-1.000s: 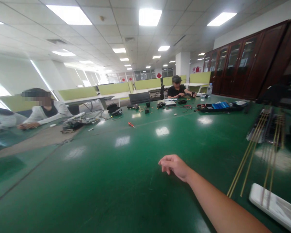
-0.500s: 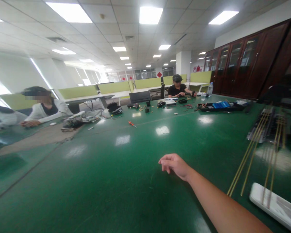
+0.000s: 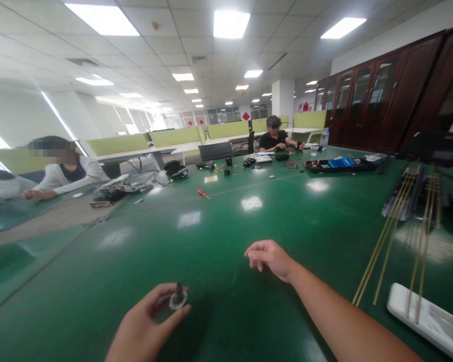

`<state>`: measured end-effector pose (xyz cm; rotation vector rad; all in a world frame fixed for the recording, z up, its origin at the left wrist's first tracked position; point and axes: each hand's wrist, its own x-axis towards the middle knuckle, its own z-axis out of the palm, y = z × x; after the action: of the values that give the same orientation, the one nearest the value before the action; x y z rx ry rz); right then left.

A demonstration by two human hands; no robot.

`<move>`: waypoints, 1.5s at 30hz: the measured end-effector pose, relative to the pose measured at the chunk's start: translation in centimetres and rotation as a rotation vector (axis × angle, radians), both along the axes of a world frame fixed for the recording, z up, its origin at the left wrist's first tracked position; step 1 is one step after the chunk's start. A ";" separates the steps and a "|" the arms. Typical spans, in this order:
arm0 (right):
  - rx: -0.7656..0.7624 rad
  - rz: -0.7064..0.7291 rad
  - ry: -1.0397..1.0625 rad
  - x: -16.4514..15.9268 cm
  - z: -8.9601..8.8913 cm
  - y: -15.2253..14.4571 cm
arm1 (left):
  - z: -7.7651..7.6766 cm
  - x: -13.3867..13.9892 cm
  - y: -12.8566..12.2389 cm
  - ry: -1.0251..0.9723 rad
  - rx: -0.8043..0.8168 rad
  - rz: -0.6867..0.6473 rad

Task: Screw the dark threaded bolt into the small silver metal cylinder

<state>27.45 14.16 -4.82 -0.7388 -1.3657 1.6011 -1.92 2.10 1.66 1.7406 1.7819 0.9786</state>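
Between the thumb and fingers of my left hand [image 3: 145,317] is a small metal part with a round, pale flange and a dark stub pointing up [image 3: 178,297]. It looks like a small flanged shaft, though its exact kind is unclear. My left hand is low in the view, a little above the green tabletop [image 3: 211,246]. To its right, my right hand [image 3: 270,259] hovers over or rests on the table with its fingers loosely bent and somewhat apart. Nothing shows in that hand, and its palm side is partly hidden. The two hands do not touch.
At right lie long brass-coloured rods [image 3: 387,236] and a white case [image 3: 426,314]. An orange screwdriver [image 3: 203,193] lies farther out. Beyond are a black tray with blue items [image 3: 342,163], a clutter of parts [image 3: 115,191] and two seated people across the table.
My left hand has come into view from below, holding the small metal part. My right hand has stayed nearly still, and the view has shifted slightly.
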 end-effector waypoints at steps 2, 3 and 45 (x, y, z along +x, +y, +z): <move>0.002 -0.002 0.000 0.0 0.0 0.0 | 0.1 3.4 2.9 -0.047 -0.046 -0.145; 0.004 -0.001 0.004 0.0 0.0 -0.1 | 0.0 5.1 4.1 -0.033 -0.020 -0.183; 0.131 -0.033 -0.309 -0.9 -0.3 -0.8 | -4.5 8.5 7.2 0.005 0.094 -0.352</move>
<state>26.58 13.35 -5.11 -0.9520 -1.6517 1.3968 6.54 9.32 -2.80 2.0263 1.3844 0.9170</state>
